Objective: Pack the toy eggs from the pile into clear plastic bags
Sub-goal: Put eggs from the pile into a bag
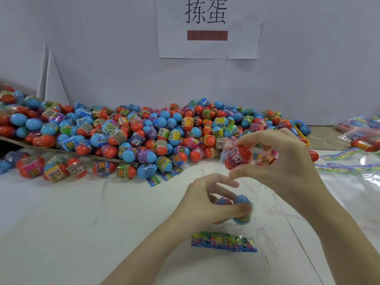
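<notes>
A white table (61, 223) is stretching out in front of the person, its matte top marked with thin scratches and faint pen lines, and a pale wall is rising behind it. At the far left a flattened sheet of brown cardboard (61, 150) is lying under part of the pile of toy eggs (144, 130), which is running along the foot of the wall. The eggs are smooth, glossy plastic, half red and half blue, each wrapped in a shiny printed band with barcodes; a few are sitting loose on the table in front of the cardboard edge. Above the pile a white paper sign (209, 27) with large black characters and a red-brown bar is hanging on the wall.

Toward the middle, the left hand (207, 202) is curling its fingers around a blue egg (242, 210) and another beside it, both seeming to sit inside a clear plastic bag (259, 194) whose thin crinkly film is barely showing. The bag's colourful printed header strip (224, 241) is lying flat on the table just below that hand. Above it, the right hand (281, 157) is pinching a red egg (238, 156) in its fingertips, near the pile's front edge. At the far right, more clear bags with printed strips (349, 161) are lying glossy and flat.
</notes>
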